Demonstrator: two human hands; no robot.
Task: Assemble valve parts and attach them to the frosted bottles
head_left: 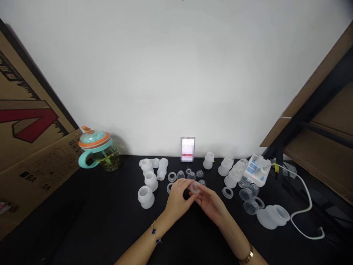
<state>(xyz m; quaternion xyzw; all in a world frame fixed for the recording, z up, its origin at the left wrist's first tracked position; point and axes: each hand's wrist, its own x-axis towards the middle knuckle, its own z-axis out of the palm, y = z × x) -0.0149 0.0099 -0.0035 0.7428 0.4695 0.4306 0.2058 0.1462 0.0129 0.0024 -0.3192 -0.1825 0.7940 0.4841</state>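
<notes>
- The left hand and the right hand meet, fingers curled, at a translucent ring-shaped piece.
- Both hands grip that piece at their fingertips, above the black surface.
- Left of the left hand, squat white bottles stand in a row, the nearest a wide-mouthed bottle; behind them lies a slimmer white bottle.
- Just beyond the left hand lie a translucent collar and clear domed caps.
- Beyond both hands, near the wall, an upright panel shows, too blurred to read.
- Right of the right hand lie a collar ring and clear cups; beyond these are capped bottles and a white tray with blue labels.
- Farther right of that hand are a tipped white bottle and a white cable.
- Well left of the left hand sits a teal-handled jug with an orange-rimmed lid.
</notes>
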